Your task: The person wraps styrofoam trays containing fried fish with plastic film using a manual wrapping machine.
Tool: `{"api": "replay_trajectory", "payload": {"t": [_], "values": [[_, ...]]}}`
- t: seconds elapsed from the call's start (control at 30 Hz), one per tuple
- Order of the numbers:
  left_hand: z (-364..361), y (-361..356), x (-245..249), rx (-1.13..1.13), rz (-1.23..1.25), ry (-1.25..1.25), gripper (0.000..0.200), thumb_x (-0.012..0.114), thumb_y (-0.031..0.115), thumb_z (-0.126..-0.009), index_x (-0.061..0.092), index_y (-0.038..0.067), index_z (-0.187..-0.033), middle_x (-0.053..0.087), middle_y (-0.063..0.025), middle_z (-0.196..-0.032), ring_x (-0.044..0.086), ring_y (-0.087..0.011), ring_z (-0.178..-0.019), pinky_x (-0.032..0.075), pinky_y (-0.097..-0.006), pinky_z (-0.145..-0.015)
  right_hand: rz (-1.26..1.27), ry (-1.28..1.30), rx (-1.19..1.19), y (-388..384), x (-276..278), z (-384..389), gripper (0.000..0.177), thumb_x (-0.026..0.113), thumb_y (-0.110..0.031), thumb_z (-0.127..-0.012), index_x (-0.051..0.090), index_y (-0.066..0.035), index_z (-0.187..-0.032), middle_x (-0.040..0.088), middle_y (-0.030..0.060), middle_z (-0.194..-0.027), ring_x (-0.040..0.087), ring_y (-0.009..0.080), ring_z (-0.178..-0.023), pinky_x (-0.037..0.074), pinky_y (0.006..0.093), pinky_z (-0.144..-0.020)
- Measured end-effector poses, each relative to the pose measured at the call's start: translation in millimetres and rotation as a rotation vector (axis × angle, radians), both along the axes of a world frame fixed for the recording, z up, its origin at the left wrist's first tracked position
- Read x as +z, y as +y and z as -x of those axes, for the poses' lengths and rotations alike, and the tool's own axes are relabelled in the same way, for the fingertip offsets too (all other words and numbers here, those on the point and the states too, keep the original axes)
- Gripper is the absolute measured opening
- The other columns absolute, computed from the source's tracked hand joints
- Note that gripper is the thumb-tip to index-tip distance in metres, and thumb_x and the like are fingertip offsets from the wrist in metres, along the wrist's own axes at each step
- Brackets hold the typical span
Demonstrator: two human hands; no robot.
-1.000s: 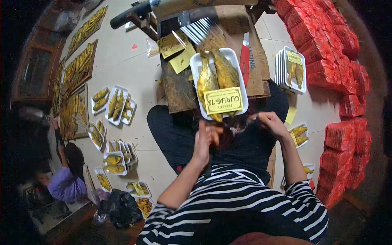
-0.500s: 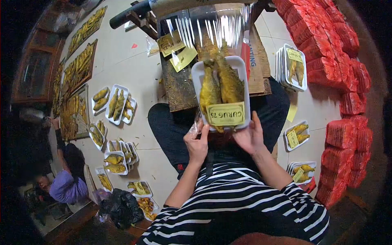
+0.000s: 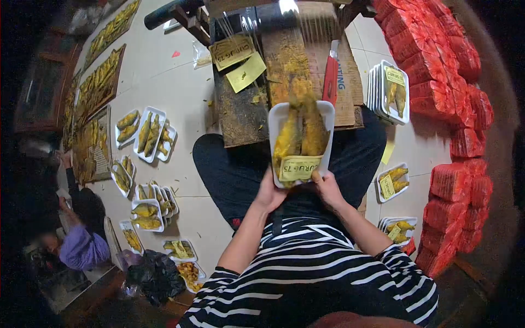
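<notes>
A white foam tray is tilted up over my lap, with two yellow-brown fish lying side by side in it. Across its near end sits a yellow printed label. My left hand is closed on the tray's near left corner, its fingers partly hidden underneath. At the near right corner my right hand grips the edge, thumb on the label. Beyond the tray, clear plastic film hangs shiny over the worn wooden board.
Loose yellow labels and a red-handled cutter lie on the board. Packed trays are stacked at right, beside red-wrapped bundles. More fish trays stand on the floor at left, near a black bag. Another person sits far left.
The tray has come down and toward my body, away from the bright stretched film. My right thumb now rests on the label. The red cutter shows more fully.
</notes>
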State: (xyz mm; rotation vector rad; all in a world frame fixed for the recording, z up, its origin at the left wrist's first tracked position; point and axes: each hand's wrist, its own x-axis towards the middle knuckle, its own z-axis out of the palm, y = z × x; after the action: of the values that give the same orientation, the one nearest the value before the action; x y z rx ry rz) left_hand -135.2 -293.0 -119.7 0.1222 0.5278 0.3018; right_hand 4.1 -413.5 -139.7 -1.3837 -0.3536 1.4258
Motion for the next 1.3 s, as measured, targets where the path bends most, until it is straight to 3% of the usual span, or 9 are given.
{"api": "replay_trajectory", "payload": {"t": [0.13,0.2,0.37,0.53,0.7,0.93,1.0,1.13,1.3], "values": [[-10.4,8.7,-29.1,-0.126,-0.585,0.492,0.048,0.064,0.032,-0.079,0.049,0.000,-0.111,0.056,-0.0087,-0.111,0.055,-0.0169,-0.095,0.043,-0.0278,-0.080,-0.084,-0.818,-0.007,8.5,7.6,-6.5,0.041,0.055,-0.012,-0.083,0.038,-0.002,-0.120,0.046,0.0088,-0.115,0.043,0.0175,-0.111,0.034,0.0283,-0.093],[-17.0,12.8,-24.4,-0.071,-0.841,0.617,0.038,0.069,0.027,-0.074,0.056,0.001,-0.098,0.060,-0.0091,-0.097,0.058,-0.0175,-0.084,0.044,-0.0272,-0.074,-0.431,-0.866,-0.414,42.0,34.3,-11.1,0.042,0.059,-0.007,-0.078,0.043,0.004,-0.116,0.048,0.0144,-0.113,0.050,0.0194,-0.101,0.039,0.0273,-0.086],[-16.4,25.0,27.3,0.234,-1.640,0.889,0.064,0.079,0.017,-0.059,0.046,0.000,-0.111,0.051,-0.0122,-0.110,0.049,-0.0206,-0.103,0.039,-0.0316,-0.086,-0.335,-0.719,-0.084,105.8,92.2,-68.3,0.040,0.048,0.000,-0.081,0.041,0.001,-0.121,0.050,0.0075,-0.112,0.047,0.0140,-0.104,0.035,0.0265,-0.091],[-29.3,102.5,141.6,0.331,-1.198,-0.019,0.058,0.066,0.035,-0.073,0.044,0.001,-0.115,0.051,-0.0082,-0.107,0.047,-0.0154,-0.101,0.035,-0.0283,-0.089,-0.771,-0.609,-0.151,119.6,165.4,-63.1,0.049,0.039,0.014,-0.070,0.049,-0.002,-0.114,0.055,0.0075,-0.109,0.050,0.0158,-0.104,0.038,0.0256,-0.089],[-47.2,159.5,156.2,-0.203,-1.058,0.347,0.052,0.058,0.055,-0.075,0.060,0.004,-0.063,0.050,0.0032,-0.053,0.046,-0.0093,-0.050,0.041,-0.0245,-0.052,-0.785,-0.553,0.132,78.3,157.8,-39.2,0.042,0.039,0.012,-0.069,0.056,-0.001,-0.105,0.053,0.0126,-0.114,0.042,0.0255,-0.118,0.028,0.0385,-0.101],[-49.0,167.6,62.5,-0.084,-1.307,0.717,0.027,0.063,0.027,-0.077,0.065,0.001,-0.069,0.057,-0.0003,-0.058,0.050,-0.0057,-0.056,0.041,-0.0240,-0.052,-0.613,-0.598,0.504,74.9,133.8,-73.3,0.034,0.045,-0.025,-0.086,0.062,0.003,-0.095,0.060,0.0161,-0.105,0.053,0.0268,-0.106,0.027,0.0431,-0.101],[-55.1,150.0,59.1,0.172,-1.132,0.506,0.018,0.064,0.018,-0.076,0.063,0.000,-0.077,0.060,-0.0003,-0.068,0.051,-0.0062,-0.061,0.042,-0.0225,-0.056,-0.453,-0.213,-0.007,102.0,123.9,-90.2,0.028,0.044,-0.018,-0.089,0.060,0.005,-0.090,0.064,0.0113,-0.082,0.062,0.0197,-0.074,0.045,0.0331,-0.082],[-68.0,137.6,43.5,0.397,-1.024,0.495,0.013,0.064,0.005,-0.074,0.058,0.002,-0.086,0.059,-0.0017,-0.080,0.053,-0.0077,-0.071,0.043,-0.0219,-0.065,-0.074,-2.015,-0.176,154.3,76.8,-127.5,0.034,0.060,-0.017,-0.076,0.052,-0.002,-0.106,0.059,0.0186,-0.089,0.058,0.0316,-0.076,0.046,0.0348,-0.070],[-70.1,129.9,15.0,0.493,-0.788,0.307,0.011,0.061,0.009,-0.080,0.056,0.003,-0.088,0.058,-0.0009,-0.079,0.052,-0.0064,-0.068,0.043,-0.0207,-0.064,-0.337,-1.301,-0.328,137.2,42.8,-161.4,0.035,0.055,-0.009,-0.078,0.046,-0.005,-0.111,0.056,0.0123,-0.098,0.055,0.0229,-0.068,0.046,0.0295,-0.063]]}}
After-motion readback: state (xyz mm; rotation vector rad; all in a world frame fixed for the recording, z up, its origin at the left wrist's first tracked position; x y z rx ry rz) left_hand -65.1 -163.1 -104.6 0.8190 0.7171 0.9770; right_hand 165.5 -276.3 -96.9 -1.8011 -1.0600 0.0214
